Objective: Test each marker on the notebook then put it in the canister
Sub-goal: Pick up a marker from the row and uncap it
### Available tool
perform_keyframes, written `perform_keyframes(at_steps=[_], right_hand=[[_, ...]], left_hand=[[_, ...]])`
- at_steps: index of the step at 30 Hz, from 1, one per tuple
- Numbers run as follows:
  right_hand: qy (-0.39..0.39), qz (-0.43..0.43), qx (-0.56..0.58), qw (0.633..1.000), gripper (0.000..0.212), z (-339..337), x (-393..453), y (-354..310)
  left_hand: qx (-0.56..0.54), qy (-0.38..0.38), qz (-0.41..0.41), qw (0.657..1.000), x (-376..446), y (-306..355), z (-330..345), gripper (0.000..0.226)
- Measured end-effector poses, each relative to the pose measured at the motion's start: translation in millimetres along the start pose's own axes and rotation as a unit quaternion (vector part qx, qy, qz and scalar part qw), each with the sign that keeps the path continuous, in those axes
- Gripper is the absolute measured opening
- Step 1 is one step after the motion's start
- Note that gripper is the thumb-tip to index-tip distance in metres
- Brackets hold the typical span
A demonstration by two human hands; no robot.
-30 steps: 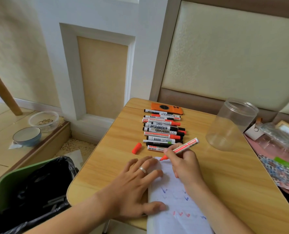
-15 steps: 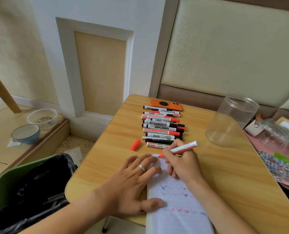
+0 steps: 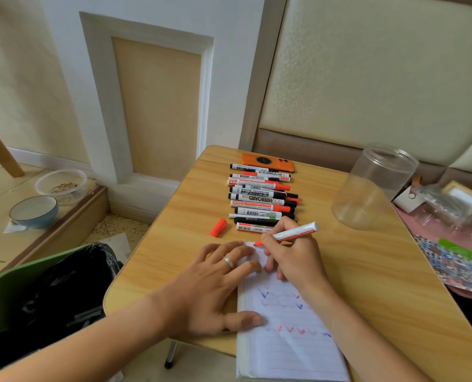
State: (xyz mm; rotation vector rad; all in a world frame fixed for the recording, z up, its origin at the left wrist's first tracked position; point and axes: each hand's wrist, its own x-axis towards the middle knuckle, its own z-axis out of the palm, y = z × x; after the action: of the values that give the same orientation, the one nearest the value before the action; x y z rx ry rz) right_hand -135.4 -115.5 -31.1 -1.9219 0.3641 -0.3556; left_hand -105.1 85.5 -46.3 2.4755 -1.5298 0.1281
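The right hand [image 3: 292, 255] pinched the red marker [image 3: 294, 233], its tip now lower, maybe touching the notebook [image 3: 290, 351]. The left hand [image 3: 215, 285] lay flat, holding the page.

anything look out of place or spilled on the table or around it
Mostly tidy. A loose red cap lies alone on the table, left of the marker row; it probably belongs to the uncapped marker gripped by the right hand. The notebook overhangs the near edge.

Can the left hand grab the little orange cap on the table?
Probably yes. The orange cap lies alone on bare table just ahead of the left hand, with nothing between. That hand lies flat on the notebook, so it would let go of the page.
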Motion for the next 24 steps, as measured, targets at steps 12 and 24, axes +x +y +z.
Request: perform_keyframes(at_steps=[12,24], right_hand=[[0.011,-0.004,-0.002,1.000,0.018,0.2,1.0,1.0],[0.027,0.011,-0.001,1.000,0.021,1.6,5.7,7.7]], left_hand=[[0.010,0.006,-0.010,1.000,-0.4,0.3,3.0,0.079],[0.008,0.006,-0.010,1.000,0.2,-0.6,4.0,0.079]])
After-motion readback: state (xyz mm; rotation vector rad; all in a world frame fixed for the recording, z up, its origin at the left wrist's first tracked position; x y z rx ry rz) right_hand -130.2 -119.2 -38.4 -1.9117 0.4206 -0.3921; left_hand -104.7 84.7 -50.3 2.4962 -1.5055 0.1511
